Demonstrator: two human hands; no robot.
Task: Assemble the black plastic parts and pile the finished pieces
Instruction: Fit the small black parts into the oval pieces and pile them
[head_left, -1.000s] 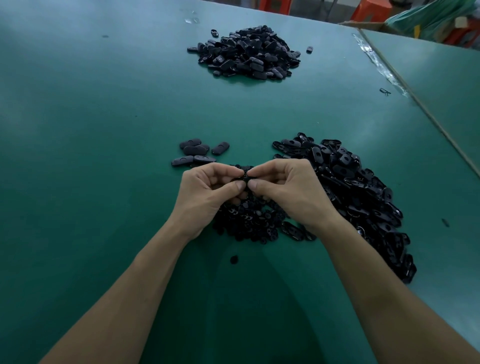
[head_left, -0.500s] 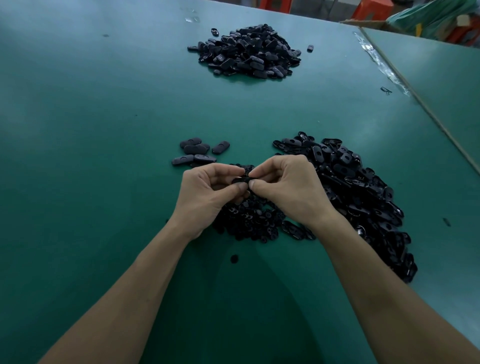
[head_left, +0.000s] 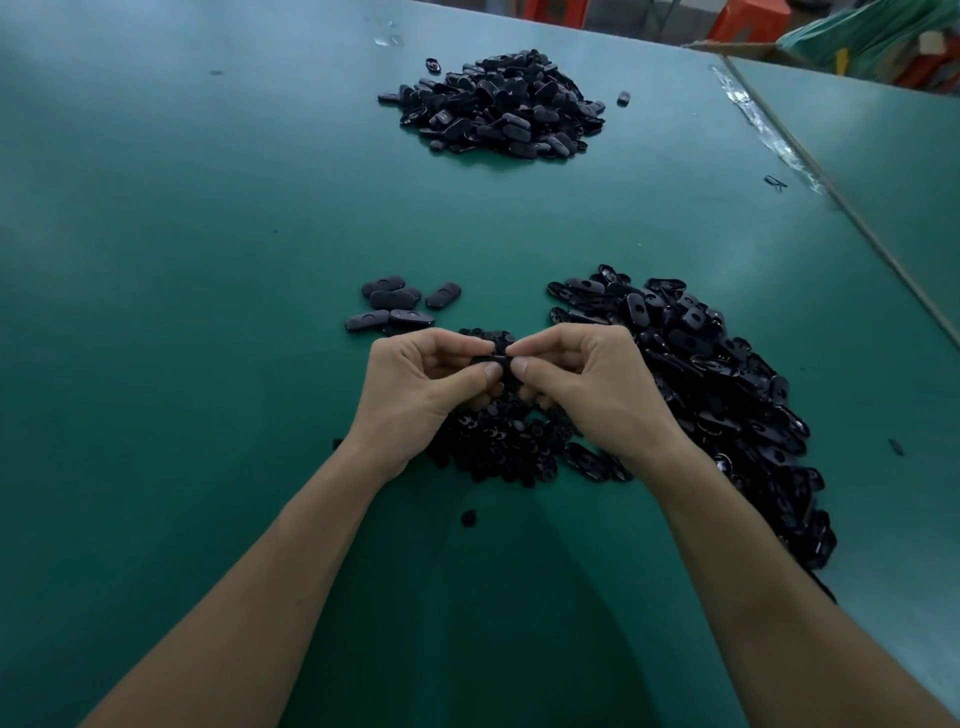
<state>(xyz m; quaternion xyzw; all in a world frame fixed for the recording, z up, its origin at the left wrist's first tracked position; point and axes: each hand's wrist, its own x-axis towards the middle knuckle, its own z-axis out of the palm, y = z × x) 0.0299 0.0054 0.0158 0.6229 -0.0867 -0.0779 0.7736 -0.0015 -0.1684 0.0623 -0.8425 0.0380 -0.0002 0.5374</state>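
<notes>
My left hand (head_left: 421, 384) and my right hand (head_left: 587, 384) meet fingertip to fingertip and together pinch one small black plastic part (head_left: 491, 359) above the green table (head_left: 182, 312). Most of that part is hidden by my fingers. Under my hands lies a heap of small round black pieces (head_left: 498, 447). To the right spreads a large pile of oval black shells with holes (head_left: 717, 395). Just left of my hands sits a small group of closed oval pieces (head_left: 395, 306).
A big pile of black oval pieces (head_left: 498, 104) lies at the far middle of the table. One loose round piece (head_left: 468, 517) sits near my forearms. A seam with tape (head_left: 769, 130) runs along the right, and orange stools stand beyond the far edge.
Both hands keep pinching the part and have shifted only slightly; the fingertips pressed a little closer together.
</notes>
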